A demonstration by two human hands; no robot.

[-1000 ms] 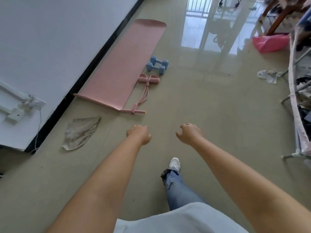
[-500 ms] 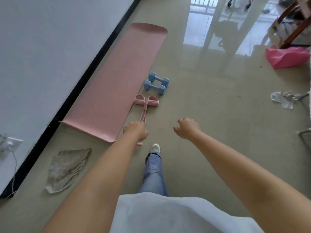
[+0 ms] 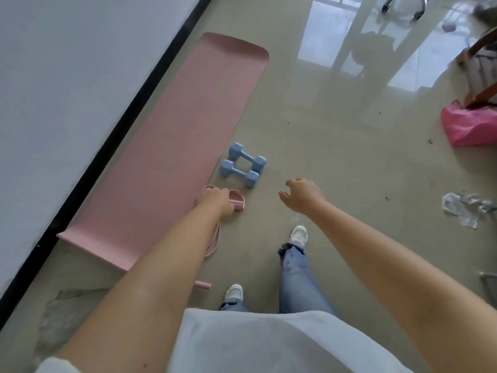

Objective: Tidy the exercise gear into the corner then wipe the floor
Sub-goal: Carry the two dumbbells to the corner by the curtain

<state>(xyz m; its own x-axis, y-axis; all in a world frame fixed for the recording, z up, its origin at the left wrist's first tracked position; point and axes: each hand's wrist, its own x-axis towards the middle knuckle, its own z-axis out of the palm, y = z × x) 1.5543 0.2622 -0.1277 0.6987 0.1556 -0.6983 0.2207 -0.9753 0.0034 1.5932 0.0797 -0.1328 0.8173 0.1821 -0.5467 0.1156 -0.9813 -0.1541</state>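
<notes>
A pink exercise mat [image 3: 172, 146] lies flat along the wall. Two light-blue dumbbells [image 3: 242, 168] sit side by side on the floor just right of it. A pink pull-rope band [image 3: 238, 200] lies below them, its cords running back to a handle tip. My left hand [image 3: 215, 203] hangs in the air with its fingers curled, overlapping the band's foot loops and hiding part of them; it holds nothing that I can see. My right hand [image 3: 302, 195] hovers right of the dumbbells, fingers loosely spread and empty.
A grey rag [image 3: 61, 313] lies on the floor at lower left near the black skirting [image 3: 121, 125]. A crumpled white cloth [image 3: 462, 208] and a pink bag [image 3: 468, 127] are on the right, below wooden furniture legs. Small debris dots the glossy floor.
I have stepped closer to the mat and dumbbells. My left hand now overlaps the band's loops, and my right hand's fingers have loosened from a fist.
</notes>
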